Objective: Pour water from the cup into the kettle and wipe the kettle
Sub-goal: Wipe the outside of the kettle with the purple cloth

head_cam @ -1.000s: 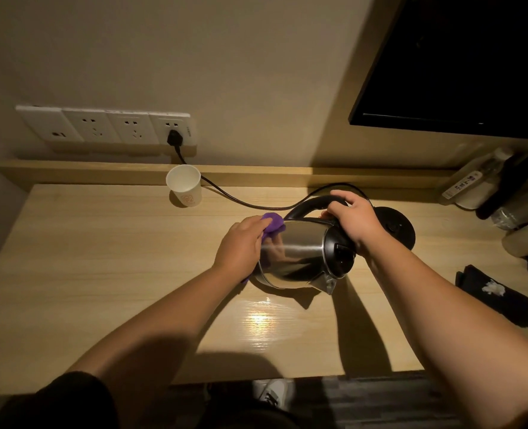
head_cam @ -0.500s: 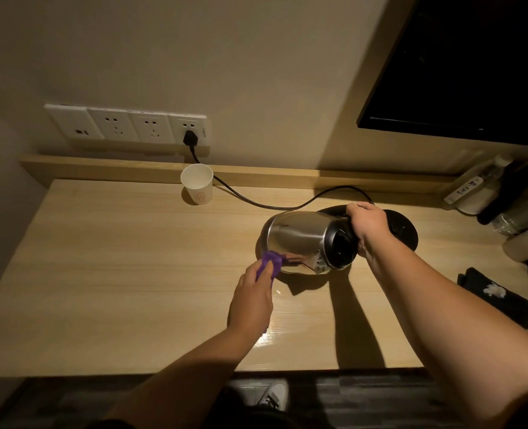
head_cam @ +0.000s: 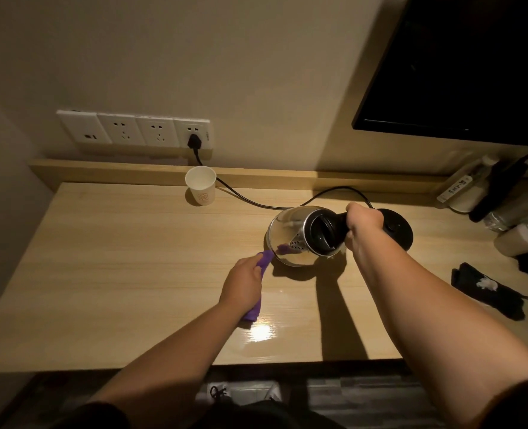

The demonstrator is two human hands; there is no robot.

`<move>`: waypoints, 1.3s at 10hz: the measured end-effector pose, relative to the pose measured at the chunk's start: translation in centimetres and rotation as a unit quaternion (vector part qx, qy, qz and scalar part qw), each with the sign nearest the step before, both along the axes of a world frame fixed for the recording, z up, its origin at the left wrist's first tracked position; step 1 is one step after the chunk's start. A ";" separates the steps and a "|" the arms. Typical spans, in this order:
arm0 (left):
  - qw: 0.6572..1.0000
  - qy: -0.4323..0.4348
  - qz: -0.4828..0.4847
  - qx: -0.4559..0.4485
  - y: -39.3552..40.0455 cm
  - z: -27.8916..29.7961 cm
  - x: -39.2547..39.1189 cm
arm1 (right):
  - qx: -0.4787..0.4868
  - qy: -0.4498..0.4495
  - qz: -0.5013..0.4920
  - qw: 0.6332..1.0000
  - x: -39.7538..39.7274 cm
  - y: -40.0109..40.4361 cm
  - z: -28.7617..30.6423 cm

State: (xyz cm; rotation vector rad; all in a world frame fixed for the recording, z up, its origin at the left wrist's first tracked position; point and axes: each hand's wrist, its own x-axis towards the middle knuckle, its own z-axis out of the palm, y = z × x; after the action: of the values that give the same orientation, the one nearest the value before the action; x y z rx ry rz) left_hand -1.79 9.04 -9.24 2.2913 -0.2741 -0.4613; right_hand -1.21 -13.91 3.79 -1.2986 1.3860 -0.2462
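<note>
Right hand (head_cam: 364,226), fingers wrapped around the handle, tilts the kettle (head_cam: 299,236); left hand (head_cam: 242,281) grips a purple cloth (head_cam: 264,261) at its near-left wall.

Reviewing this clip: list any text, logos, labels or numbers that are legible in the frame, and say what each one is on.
No text here can be quoted with confidence.
Paper cup: a faint printed emblem, no letters readable.
White remote or label strip at the right edge: dark characters, too blurred to read.
Wall sockets: small marks beside the plug, too small to read.
Kettle: no visible marking.
</note>
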 end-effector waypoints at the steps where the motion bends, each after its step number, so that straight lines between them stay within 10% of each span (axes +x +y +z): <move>1: 1.000 0.003 0.006 -0.010 0.4 1.0 1.0 | -0.009 0.018 -0.001 1.000 0.0 0.2 0.4; 3: 0.998 0.024 0.039 -0.044 0.9 2.6 3.0 | -0.070 0.103 0.113 0.986 0.6 0.1 0.2; 5: 0.997 0.020 0.026 -0.069 0.9 4.1 4.8 | 0.102 -0.169 -0.072 0.978 -2.1 2.0 0.9; 7: 0.997 0.021 0.008 -0.070 0.9 4.5 6.1 | 0.246 -0.139 -0.200 0.938 -2.5 0.9 1.9; 8: 0.996 0.029 -0.003 -0.079 0.6 4.4 6.8 | 0.186 -0.056 -0.072 0.978 -5.7 1.1 0.7; 9: 0.995 0.045 -0.010 -0.084 0.1 4.2 7.5 | -0.103 0.057 0.087 0.989 -7.7 0.7 -0.9; 10: 0.991 0.076 -0.011 -0.111 -0.8 4.2 7.7 | -0.354 0.086 0.330 0.871 -5.9 -0.8 -1.6; 11: 0.987 0.095 0.002 -0.129 -1.6 4.5 7.6 | -0.363 0.117 0.479 0.791 -4.0 -2.1 -1.9; 13: 0.984 0.086 0.051 -0.149 -3.0 4.9 7.0 | -0.323 0.081 0.396 0.856 -4.2 -2.6 -4.0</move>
State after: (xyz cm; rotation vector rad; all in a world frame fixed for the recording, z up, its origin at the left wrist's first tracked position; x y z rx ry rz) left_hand 5.18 6.02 -4.31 1.9499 -0.1291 -0.5255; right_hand -5.43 -16.49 -0.23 -2.3900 0.7932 -0.0221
